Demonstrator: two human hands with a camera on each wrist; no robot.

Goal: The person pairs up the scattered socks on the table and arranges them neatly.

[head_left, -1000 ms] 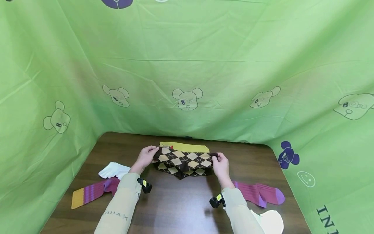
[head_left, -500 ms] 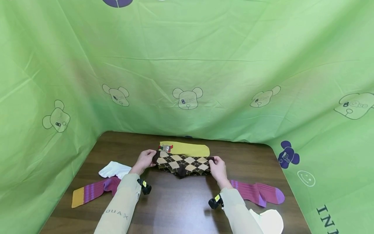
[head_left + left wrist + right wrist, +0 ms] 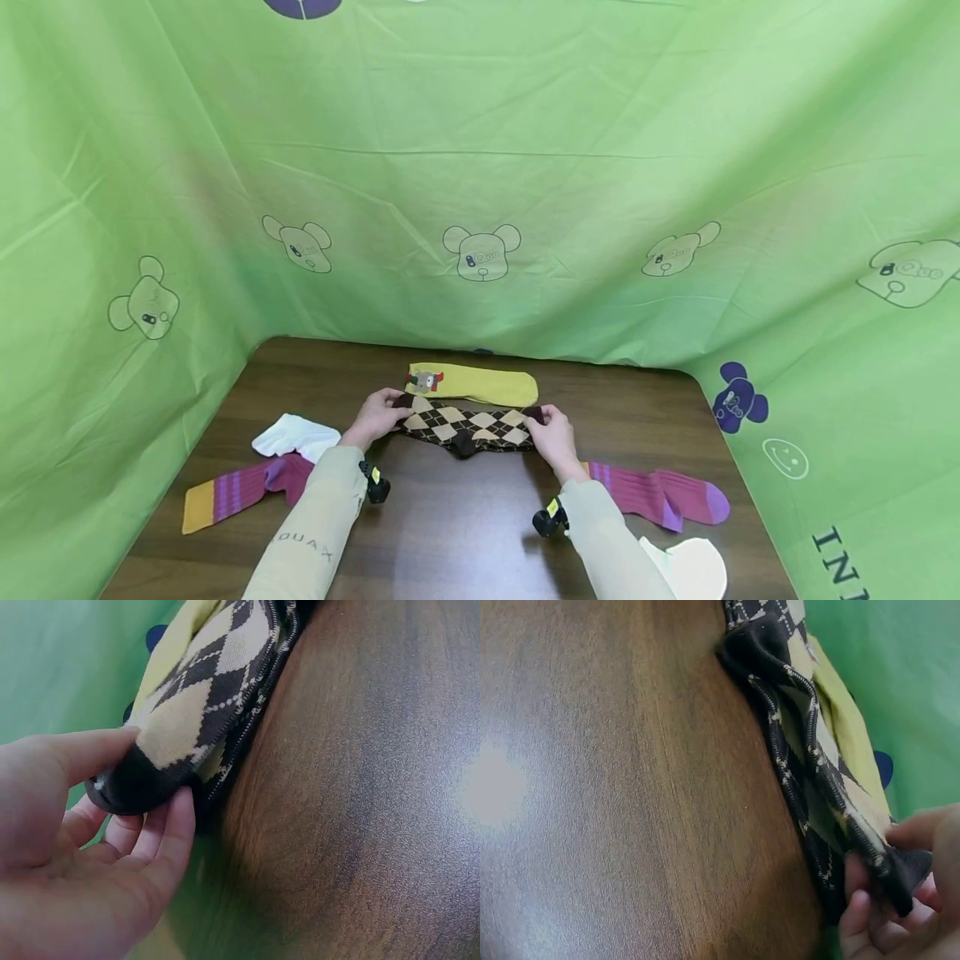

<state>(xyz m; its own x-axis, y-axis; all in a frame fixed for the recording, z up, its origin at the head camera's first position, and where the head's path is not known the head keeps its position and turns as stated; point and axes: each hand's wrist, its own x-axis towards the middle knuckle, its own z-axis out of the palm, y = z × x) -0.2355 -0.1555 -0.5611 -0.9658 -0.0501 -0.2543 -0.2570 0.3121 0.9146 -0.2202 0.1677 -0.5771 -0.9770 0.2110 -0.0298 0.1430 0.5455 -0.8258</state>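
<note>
A brown-and-beige argyle sock (image 3: pixel 472 427) is stretched left to right between both hands, its dark heel pointing toward the person. My left hand (image 3: pixel 377 417) pinches its dark left end between thumb and fingers, as the left wrist view shows. At the other dark end, my right hand (image 3: pixel 904 892) grips the fabric, thumb on top and fingers underneath. Two layers of argyle fabric (image 3: pixel 784 761) show with a gap between them in the right wrist view. Just behind lies a yellow sock (image 3: pixel 480 384) with an animal picture near its left end.
On the left of the brown table (image 3: pixel 465 533) lie a white sock (image 3: pixel 294 436) and a purple sock with a mustard end (image 3: pixel 240 492). To the right are another purple sock (image 3: pixel 660 496) and a white sock (image 3: pixel 696 568). A green cloth (image 3: pixel 480 183) hangs around the table.
Both hands have brought the argyle sock down and toward the person, flattening it. More of the yellow sock behind it now shows.
</note>
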